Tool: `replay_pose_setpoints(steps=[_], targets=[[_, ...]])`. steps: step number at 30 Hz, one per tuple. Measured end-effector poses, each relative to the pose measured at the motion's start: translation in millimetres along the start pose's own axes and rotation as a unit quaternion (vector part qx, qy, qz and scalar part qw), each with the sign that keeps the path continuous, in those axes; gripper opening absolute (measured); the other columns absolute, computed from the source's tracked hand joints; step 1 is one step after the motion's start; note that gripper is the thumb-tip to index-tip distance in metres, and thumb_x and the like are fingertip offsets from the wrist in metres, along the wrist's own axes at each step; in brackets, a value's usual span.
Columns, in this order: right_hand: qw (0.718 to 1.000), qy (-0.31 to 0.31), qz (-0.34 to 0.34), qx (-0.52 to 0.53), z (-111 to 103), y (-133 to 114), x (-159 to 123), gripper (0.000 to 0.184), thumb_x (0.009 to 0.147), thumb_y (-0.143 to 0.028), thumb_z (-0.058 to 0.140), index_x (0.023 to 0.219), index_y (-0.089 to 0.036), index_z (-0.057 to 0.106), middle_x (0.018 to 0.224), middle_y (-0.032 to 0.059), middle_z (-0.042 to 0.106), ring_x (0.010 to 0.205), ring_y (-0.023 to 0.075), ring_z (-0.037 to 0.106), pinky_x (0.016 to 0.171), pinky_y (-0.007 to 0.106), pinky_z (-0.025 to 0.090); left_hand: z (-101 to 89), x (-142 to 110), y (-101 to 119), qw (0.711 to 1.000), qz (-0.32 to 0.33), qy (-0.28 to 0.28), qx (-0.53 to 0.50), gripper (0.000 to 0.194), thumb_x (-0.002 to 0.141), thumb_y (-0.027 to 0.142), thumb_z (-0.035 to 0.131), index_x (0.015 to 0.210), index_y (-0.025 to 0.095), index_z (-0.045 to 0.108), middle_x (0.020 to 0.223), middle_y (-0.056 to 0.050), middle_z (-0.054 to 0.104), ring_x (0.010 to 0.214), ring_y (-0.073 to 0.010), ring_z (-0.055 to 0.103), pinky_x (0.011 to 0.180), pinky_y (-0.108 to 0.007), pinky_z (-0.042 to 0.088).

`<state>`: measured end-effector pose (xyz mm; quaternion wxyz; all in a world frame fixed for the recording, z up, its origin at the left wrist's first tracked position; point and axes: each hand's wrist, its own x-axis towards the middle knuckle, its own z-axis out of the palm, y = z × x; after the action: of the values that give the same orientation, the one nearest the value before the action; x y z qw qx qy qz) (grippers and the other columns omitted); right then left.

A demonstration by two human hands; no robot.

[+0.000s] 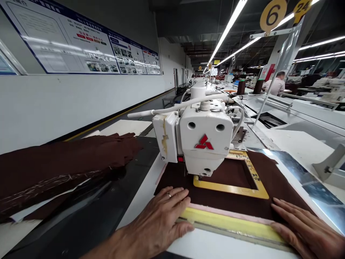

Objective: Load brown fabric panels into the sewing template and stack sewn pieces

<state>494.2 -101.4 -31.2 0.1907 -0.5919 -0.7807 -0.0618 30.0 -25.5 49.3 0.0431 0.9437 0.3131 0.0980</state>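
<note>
A dark brown fabric piece [226, 201] lies flat on the white bed of a sewing machine [206, 126]. On top of it rests a yellow clamp frame [231, 188] with a rectangular opening, partly hidden by the machine head. My left hand [161, 216], with a ring on one finger, lies flat at the fabric's near left edge, fingers stretched out. Flat on the near right edge is my right hand [304, 226], its fingers also extended. Between my hands a yellow strip [229, 222] with a pink border runs along the fabric's near edge.
A pile of brown fabric pieces [61, 165] lies on the dark table [129, 176] at left. Brown thread cones [241, 87] stand behind the machine. A thin upright pole [266, 97] rises at right. A seated person [276, 84] is in the distance, among more machines.
</note>
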Motion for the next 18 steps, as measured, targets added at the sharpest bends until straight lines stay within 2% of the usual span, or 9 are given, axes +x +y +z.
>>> replay_pose_setpoints(steps=[3, 5, 7, 10, 12, 15, 18], targets=[[0.998, -0.036, -0.006, -0.053, 4.0, 1.5, 5.4, 0.064, 0.097, -0.053, 0.061, 0.155, -0.028, 0.048, 0.157, 0.0034, 0.046, 0.138, 0.0401, 0.05, 0.111, 0.063, 0.048, -1.3, 10.8, -6.3, 1.0, -0.008, -0.014, -0.01, 0.069, 0.103, 0.06, 0.053, 0.156, 0.017, 0.045, 0.161, -0.015, 0.041, 0.147, -0.0351, 0.043, 0.12, -0.051, 0.038], [0.997, -0.036, 0.0, -0.064, 4.7, 1.1, 9.7, 0.064, 0.099, -0.054, 0.057, 0.156, -0.027, 0.045, 0.159, 0.0035, 0.044, 0.141, 0.0393, 0.047, 0.114, 0.065, 0.045, -4.2, 17.5, -9.0, 0.999, -0.018, -0.035, -0.012, 0.075, 0.101, 0.067, 0.051, 0.156, 0.016, 0.045, 0.162, -0.017, 0.038, 0.148, -0.0375, 0.04, 0.12, -0.054, 0.037], [0.997, -0.037, -0.007, -0.069, 3.6, -2.0, 11.7, 0.062, 0.101, -0.052, 0.054, 0.157, -0.027, 0.043, 0.16, 0.0031, 0.042, 0.141, 0.0381, 0.047, 0.113, 0.063, 0.046, -8.0, 20.4, -9.0, 0.998, -0.025, -0.061, -0.006, 0.077, 0.101, 0.069, 0.048, 0.156, 0.014, 0.046, 0.16, -0.018, 0.039, 0.148, -0.0374, 0.04, 0.12, -0.054, 0.036], [0.995, -0.051, -0.054, -0.071, 0.3, -10.5, 9.3, 0.059, 0.102, -0.049, 0.054, 0.158, -0.032, 0.042, 0.16, 0.0004, 0.041, 0.141, 0.0357, 0.048, 0.11, 0.056, 0.052, -11.5, 17.5, -5.7, 0.996, -0.028, -0.088, 0.017, 0.078, 0.103, 0.068, 0.043, 0.154, 0.009, 0.047, 0.158, -0.02, 0.041, 0.148, -0.0369, 0.04, 0.12, -0.052, 0.036], [0.992, -0.062, -0.08, -0.076, -1.1, -15.1, 6.6, 0.058, 0.102, -0.047, 0.055, 0.157, -0.035, 0.043, 0.159, -0.0009, 0.043, 0.14, 0.0343, 0.049, 0.109, 0.053, 0.054, -10.6, 15.1, -3.1, 0.996, -0.021, -0.078, 0.027, 0.077, 0.103, 0.068, 0.044, 0.154, 0.01, 0.047, 0.159, -0.018, 0.04, 0.148, -0.0351, 0.04, 0.12, -0.048, 0.037], [0.992, -0.057, -0.077, -0.084, -0.9, -16.6, 4.8, 0.057, 0.102, -0.049, 0.057, 0.155, -0.034, 0.046, 0.157, -0.0008, 0.046, 0.14, 0.0341, 0.049, 0.109, 0.052, 0.054, -6.1, 17.2, 1.1, 0.999, 0.008, -0.035, 0.032, 0.076, 0.102, 0.068, 0.047, 0.155, 0.014, 0.046, 0.161, -0.017, 0.04, 0.148, -0.0336, 0.041, 0.12, -0.045, 0.038], [0.993, -0.046, -0.075, -0.082, 0.6, -16.1, 5.1, 0.058, 0.101, -0.05, 0.057, 0.155, -0.033, 0.047, 0.156, -0.0004, 0.047, 0.139, 0.0346, 0.051, 0.107, 0.052, 0.055, -3.4, 23.4, 5.7, 0.999, 0.025, -0.003, 0.021, 0.073, 0.1, 0.067, 0.051, 0.149, 0.013, 0.054, 0.152, -0.018, 0.053, 0.141, -0.0352, 0.051, 0.117, -0.047, 0.042]])
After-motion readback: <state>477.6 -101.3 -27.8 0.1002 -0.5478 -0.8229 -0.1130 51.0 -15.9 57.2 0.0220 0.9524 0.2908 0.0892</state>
